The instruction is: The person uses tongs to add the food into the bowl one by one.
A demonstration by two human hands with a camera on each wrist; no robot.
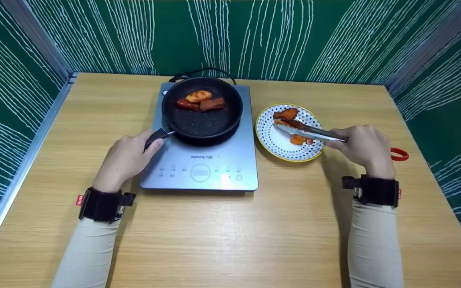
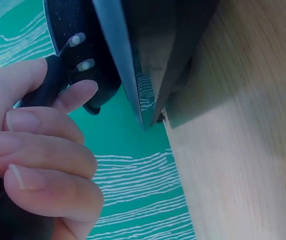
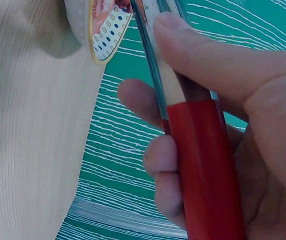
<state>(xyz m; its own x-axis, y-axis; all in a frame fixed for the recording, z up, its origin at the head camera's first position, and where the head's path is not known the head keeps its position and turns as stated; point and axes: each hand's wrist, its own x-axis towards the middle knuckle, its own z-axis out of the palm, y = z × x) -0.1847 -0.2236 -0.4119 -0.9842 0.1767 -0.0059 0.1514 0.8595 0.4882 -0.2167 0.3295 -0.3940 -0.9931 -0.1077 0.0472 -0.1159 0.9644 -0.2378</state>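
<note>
My left hand [image 1: 132,155] grips the black handle [image 1: 157,137] of a frying pan [image 1: 202,124], fingers curled round it in the left wrist view too. In the pan lie a yellow-orange piece of food [image 1: 199,96], a dark red piece [image 1: 187,105] and a reddish-brown block [image 1: 212,104]. My right hand [image 1: 360,146] holds metal tongs [image 1: 314,131] with a red grip [image 3: 203,170]. The tongs' tips are over a dotted plate [image 1: 272,142], at an orange-brown piece [image 1: 281,123]; whether they pinch it I cannot tell. Other food pieces [image 1: 299,139] lie on the plate.
Beneath the pan is a silver induction cooker [image 1: 178,160], its black cord [image 1: 210,69] running behind it. A wooden table [image 1: 230,232] carries everything. Green walls with white streaks [image 1: 254,40] stand behind and on both sides.
</note>
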